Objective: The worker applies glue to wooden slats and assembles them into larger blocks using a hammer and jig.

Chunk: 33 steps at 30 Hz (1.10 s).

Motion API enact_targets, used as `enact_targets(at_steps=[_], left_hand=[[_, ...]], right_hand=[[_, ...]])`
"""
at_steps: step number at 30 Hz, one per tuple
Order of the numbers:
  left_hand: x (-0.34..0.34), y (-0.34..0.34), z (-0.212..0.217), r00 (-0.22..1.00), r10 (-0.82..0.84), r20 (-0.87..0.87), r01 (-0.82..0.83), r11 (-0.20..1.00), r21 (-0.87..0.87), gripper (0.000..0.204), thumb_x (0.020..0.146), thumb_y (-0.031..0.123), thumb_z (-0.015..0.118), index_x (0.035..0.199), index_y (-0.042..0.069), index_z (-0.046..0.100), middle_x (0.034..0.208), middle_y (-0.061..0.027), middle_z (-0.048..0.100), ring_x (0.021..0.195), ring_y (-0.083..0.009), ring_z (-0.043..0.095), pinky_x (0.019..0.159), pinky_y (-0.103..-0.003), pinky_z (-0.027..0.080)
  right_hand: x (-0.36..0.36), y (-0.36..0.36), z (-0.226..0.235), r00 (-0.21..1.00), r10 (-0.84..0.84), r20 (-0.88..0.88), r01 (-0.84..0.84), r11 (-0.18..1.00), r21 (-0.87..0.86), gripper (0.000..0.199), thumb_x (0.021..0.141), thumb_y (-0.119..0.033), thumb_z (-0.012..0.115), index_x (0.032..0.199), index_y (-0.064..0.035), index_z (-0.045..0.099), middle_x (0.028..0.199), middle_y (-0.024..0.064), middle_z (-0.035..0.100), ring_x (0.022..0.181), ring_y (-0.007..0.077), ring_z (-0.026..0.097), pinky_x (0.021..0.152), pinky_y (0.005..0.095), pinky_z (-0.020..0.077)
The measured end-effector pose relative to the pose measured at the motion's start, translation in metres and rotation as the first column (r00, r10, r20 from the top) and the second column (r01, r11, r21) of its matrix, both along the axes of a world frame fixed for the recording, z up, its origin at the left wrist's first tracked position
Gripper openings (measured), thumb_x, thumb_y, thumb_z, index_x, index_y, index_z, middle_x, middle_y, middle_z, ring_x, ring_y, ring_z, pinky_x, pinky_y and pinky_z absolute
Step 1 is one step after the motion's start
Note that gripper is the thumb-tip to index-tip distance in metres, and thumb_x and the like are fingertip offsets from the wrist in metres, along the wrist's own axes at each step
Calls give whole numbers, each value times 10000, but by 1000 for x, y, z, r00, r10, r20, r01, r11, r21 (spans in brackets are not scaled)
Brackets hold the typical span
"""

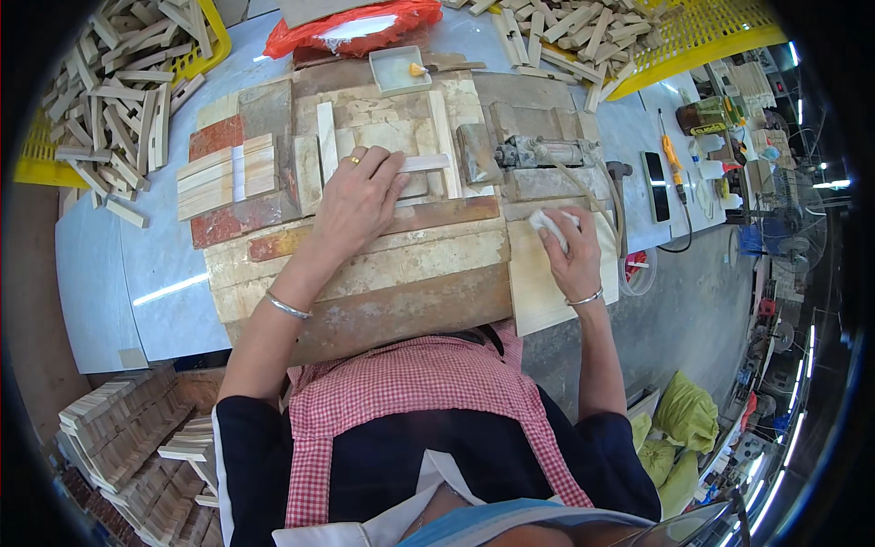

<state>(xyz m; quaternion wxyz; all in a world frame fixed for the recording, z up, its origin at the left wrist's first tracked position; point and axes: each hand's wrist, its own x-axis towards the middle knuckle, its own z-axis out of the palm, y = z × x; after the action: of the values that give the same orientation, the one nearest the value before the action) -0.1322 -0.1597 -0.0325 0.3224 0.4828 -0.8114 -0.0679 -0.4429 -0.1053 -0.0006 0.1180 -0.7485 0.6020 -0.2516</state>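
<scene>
My left hand (pixel 360 196) reaches over a worn wooden jig (pixel 365 264) on the table. Its fingers close on one end of a short pale wood strip (pixel 427 163), which lies crosswise between two upright strips, a left one (pixel 326 137) and a right one (pixel 444 141). The fingers hide the short strip's left end. At the jig's right side, my right hand (pixel 576 255) grips a crumpled white wad (pixel 550 226), perhaps cloth or paper, above a pale board (pixel 542 283). Left of my left hand, a row of flat wood pieces (pixel 205 182) lies on the jig.
Yellow baskets, left (pixel 214 41) and right (pixel 674 55), hold heaped wood sticks. A shallow square dish (pixel 401 82) stands behind the jig. Right of it are a metal cylinder (pixel 547 152), a hammer (pixel 620 171), a phone (pixel 654 187) and an orange-handled tool (pixel 673 157). Stacked wood (pixel 128 428) sits lower left.
</scene>
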Motion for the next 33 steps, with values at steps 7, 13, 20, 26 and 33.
enact_targets(at_steps=[7,13,20,26,33], left_hand=[[-7,27,5,978,40,203,-31,998,-47,614,854,384,587,1229,-92,486,1202,-229,518,1164,-360,474,1035,-430,356],[-11,34,1,982,68,174,-71,997,15,750,826,474,577,1274,-112,442,1306,-252,458,1276,-384,391,1087,-463,296],[-12,53,-17,988,25,153,-35,998,58,619,822,427,614,1178,-71,519,1199,-216,525,1200,-380,457,1052,-494,334],[-13,52,-23,994,13,111,-22,997,78,525,807,332,633,1147,-57,540,1173,-215,527,1196,-373,459,1064,-491,325],[-12,49,-13,989,33,146,-40,998,43,712,770,304,649,1318,-79,406,1390,-225,389,1339,-366,316,1120,-458,249]], right_hand=[[84,-63,12,935,336,-113,-354,889,-289,274,736,-117,697,1007,-111,659,1029,125,549,922,291,543,779,377,471],[116,-117,-12,902,280,-328,-366,900,-238,267,724,-82,677,987,-129,671,1004,110,562,927,293,551,779,386,469],[195,-100,9,752,658,-31,-656,744,-128,250,721,-136,693,970,-163,682,1034,103,556,925,275,560,712,368,504],[226,-113,-7,792,505,-343,-573,809,-131,229,738,-147,698,966,-156,676,990,101,551,860,272,569,718,359,511],[124,-88,26,968,247,-35,-249,941,-231,236,766,-147,708,1000,-128,684,989,116,586,896,287,601,738,357,508]])
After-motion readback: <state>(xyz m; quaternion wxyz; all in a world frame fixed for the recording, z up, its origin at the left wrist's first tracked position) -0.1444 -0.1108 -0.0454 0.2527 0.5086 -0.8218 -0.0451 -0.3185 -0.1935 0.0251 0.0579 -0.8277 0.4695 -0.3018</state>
